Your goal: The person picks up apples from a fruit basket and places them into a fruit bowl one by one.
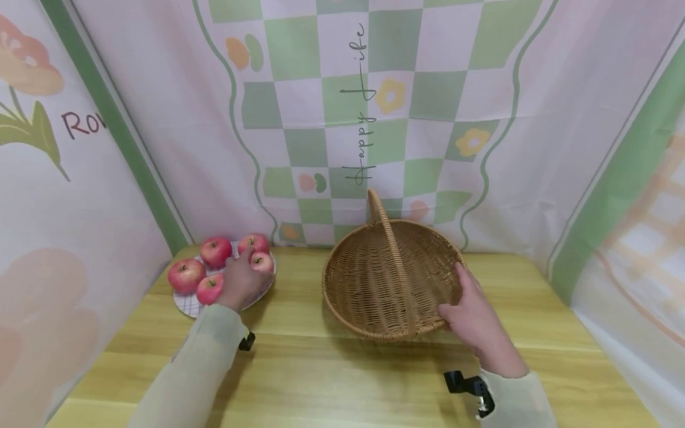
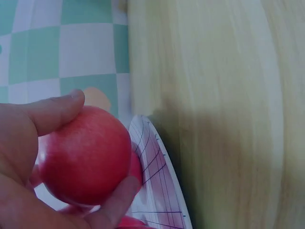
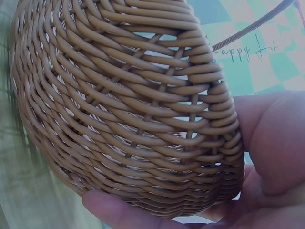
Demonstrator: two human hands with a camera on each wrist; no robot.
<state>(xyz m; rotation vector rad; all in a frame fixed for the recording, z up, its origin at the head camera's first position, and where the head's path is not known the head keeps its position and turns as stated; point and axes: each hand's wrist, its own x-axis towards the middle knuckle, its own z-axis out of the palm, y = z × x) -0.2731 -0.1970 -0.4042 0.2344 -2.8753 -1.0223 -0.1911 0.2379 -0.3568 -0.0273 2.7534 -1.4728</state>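
My left hand is over the right side of a plate of red apples. Its thumb and fingers grip one apple, which fills the palm side in the left wrist view. Other apples lie around that hand on the plate. With my right hand I hold the right rim of a woven wicker basket, thumb at the rim and fingers along the outside wall. The basket's inside shows bare weave, and its arched handle stands up across the middle.
Both stand on a wooden table, plate at the back left, basket at the back centre. A checked fabric backdrop rises behind the table's far edge, with printed cloth on both sides. Black wrist mounts stick out from the sleeves.
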